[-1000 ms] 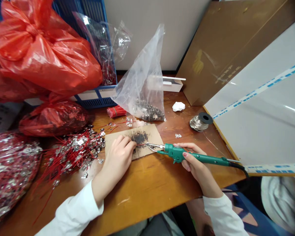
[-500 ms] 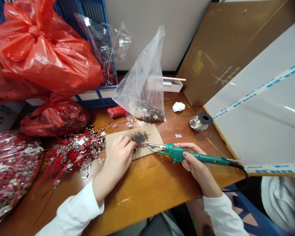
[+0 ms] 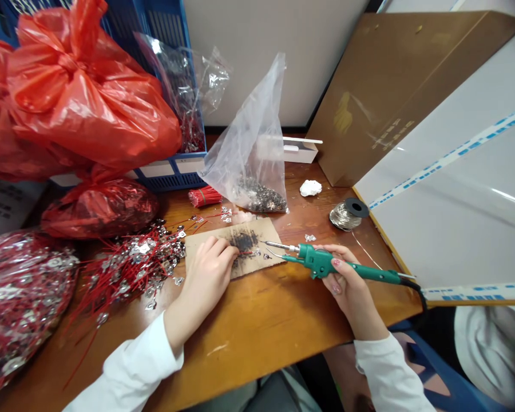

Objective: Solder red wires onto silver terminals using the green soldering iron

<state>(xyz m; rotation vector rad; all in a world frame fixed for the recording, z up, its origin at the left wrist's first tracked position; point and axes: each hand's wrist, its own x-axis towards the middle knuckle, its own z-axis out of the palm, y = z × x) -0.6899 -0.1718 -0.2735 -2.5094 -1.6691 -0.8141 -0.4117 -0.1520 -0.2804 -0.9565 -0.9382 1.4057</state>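
My right hand (image 3: 343, 274) grips a green soldering iron (image 3: 320, 261), a gun-shaped one with a solder feed tube beside its tip. The tip points left, a little above the right part of a scorched cardboard piece (image 3: 257, 266). My left hand (image 3: 212, 263) rests on the cardboard with its fingertips pinched on a red wire (image 3: 245, 252). At the wire's right end lies a small metal tab (image 3: 257, 252), and another tab (image 3: 266, 257) sits just right of it. The iron's tip is apart from both tabs.
Left of the cardboard is a pile of red wires with metal tabs (image 3: 133, 257). Behind stand a clear bag of small metal parts (image 3: 261, 194) and a bundle of red wires (image 3: 205, 196). A solder spool (image 3: 347, 214) is at right. Red bags (image 3: 94, 109) fill the left.
The soldering iron in my right hand has drawn back to the right, off the wire's end, uncovering the small tabs. My left hand stays in place on the wire.
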